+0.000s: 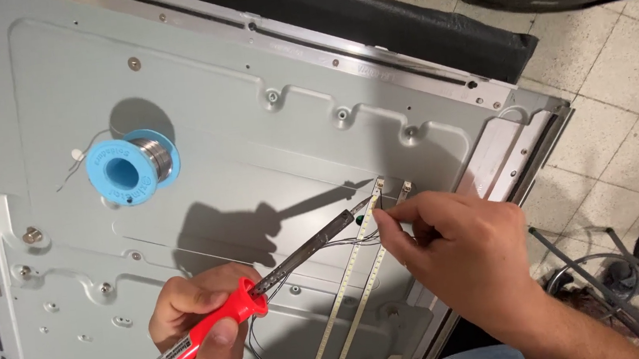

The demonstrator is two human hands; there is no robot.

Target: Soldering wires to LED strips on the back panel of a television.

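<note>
Everything is placed against the large grey sheet-metal back panel (252, 131), which is lying flat and filling most of the view. On its upper left part, a blue plastic spool of silver solder wire (131, 168) is sitting. On its lower right part, two thin pale strips (350, 294) are lying side by side, running toward the near edge. The left hand (201, 324) is hovering over the panel's near edge, holding a red-handled soldering iron (216, 326) whose tip is reaching the strips' far ends. The right hand (459, 252) is resting at the panel's right edge, fingertips at those same ends. Behind the panel's far edge, a long black padded bar (398, 23) is lying.
</note>
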